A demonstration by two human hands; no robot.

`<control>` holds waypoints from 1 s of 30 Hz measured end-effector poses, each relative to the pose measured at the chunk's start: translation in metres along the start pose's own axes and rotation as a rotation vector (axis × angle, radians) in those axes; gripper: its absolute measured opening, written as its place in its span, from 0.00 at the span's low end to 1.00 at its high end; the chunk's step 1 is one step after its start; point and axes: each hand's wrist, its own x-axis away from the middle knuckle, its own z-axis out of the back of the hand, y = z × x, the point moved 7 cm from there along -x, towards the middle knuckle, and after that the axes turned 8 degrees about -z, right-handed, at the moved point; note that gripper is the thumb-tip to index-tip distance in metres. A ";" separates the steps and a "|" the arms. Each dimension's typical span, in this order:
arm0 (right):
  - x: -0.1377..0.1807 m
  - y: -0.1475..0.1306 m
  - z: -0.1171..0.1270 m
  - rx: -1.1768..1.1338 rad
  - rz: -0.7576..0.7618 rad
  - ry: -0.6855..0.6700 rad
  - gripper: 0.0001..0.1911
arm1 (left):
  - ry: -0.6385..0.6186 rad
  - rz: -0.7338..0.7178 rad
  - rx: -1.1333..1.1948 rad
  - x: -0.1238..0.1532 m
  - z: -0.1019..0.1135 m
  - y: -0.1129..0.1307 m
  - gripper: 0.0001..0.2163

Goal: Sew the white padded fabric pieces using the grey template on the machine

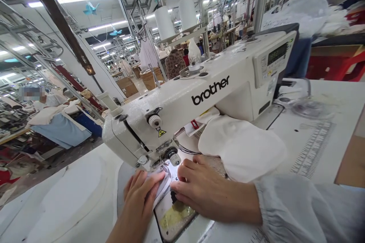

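Under the needle and presser foot (165, 167) of a white sewing machine (171, 106) lies a small piece of white fabric (163, 189). My left hand (142, 191) rests on this fabric, fingers stretched towards the needle and thumb along its edge. Just right of the needle, my right hand (199, 186) has its fingers curled in, tips beside the fabric edge; what they pinch, if anything, is hidden. Below those fingertips is a small dark part (173, 197) on the machine bed. A larger white fabric piece (242, 146) lies under the machine arm, behind my right hand.
A control panel (270, 60) sits at the machine's right end. Ruler markings (312, 148) show on the white table (327, 106). Thread cones (165, 22) stand behind. White panels (68, 197) lie at left. A red crate (333, 62) is at right; another person works far left.
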 end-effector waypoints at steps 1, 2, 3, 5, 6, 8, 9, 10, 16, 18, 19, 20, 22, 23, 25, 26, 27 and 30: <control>0.000 0.000 0.000 -0.004 0.000 -0.001 0.10 | 0.029 0.019 -0.032 0.003 -0.002 0.002 0.15; 0.000 -0.001 0.000 -0.008 -0.001 -0.001 0.09 | 0.071 0.051 -0.062 0.007 -0.004 0.005 0.15; 0.000 -0.001 0.000 -0.010 -0.001 0.000 0.08 | 0.116 0.090 -0.088 0.010 -0.005 0.007 0.16; 0.000 -0.001 -0.001 -0.005 -0.001 0.002 0.08 | 0.159 0.156 -0.122 0.015 -0.005 0.011 0.18; 0.000 -0.001 -0.002 0.000 0.000 0.002 0.08 | 0.152 0.170 -0.134 0.016 -0.004 0.011 0.18; 0.000 -0.001 -0.003 0.009 0.004 -0.001 0.08 | 0.079 0.122 -0.147 0.013 -0.002 0.012 0.17; 0.000 -0.001 -0.003 0.011 0.005 -0.003 0.09 | 0.035 0.069 -0.154 0.010 -0.001 0.012 0.16; 0.000 0.000 -0.004 0.011 0.004 -0.005 0.09 | 0.000 0.006 -0.159 0.007 0.001 0.012 0.16; 0.000 0.000 -0.003 0.017 0.005 0.011 0.09 | 0.047 -0.254 -0.168 0.002 0.011 0.016 0.17; 0.001 0.000 -0.003 0.014 0.010 0.019 0.08 | 0.054 -0.263 -0.189 0.002 0.009 0.018 0.17; 0.001 0.001 -0.004 0.013 0.009 0.021 0.08 | 0.053 -0.266 -0.199 0.003 0.009 0.018 0.17; 0.001 0.001 -0.004 0.013 0.008 0.022 0.08 | 0.056 -0.266 -0.207 0.003 0.008 0.019 0.17; 0.001 0.002 -0.005 0.012 0.005 0.023 0.08 | 0.076 -0.263 -0.222 0.004 0.009 0.019 0.16; 0.001 0.002 -0.005 0.013 0.004 0.023 0.08 | 0.088 -0.262 -0.227 0.005 0.009 0.019 0.16; 0.001 0.002 -0.004 0.014 -0.001 0.024 0.08 | 0.109 -0.259 -0.226 0.006 0.008 0.020 0.16; 0.000 0.003 -0.004 0.015 -0.005 0.025 0.08 | 0.125 -0.242 -0.219 0.007 0.007 0.021 0.16; 0.000 0.003 -0.003 0.016 -0.010 0.024 0.08 | 0.142 -0.214 -0.206 0.008 0.006 0.020 0.16; 0.000 0.003 -0.003 0.019 -0.019 0.009 0.08 | 0.202 -0.107 -0.143 0.009 0.003 0.019 0.14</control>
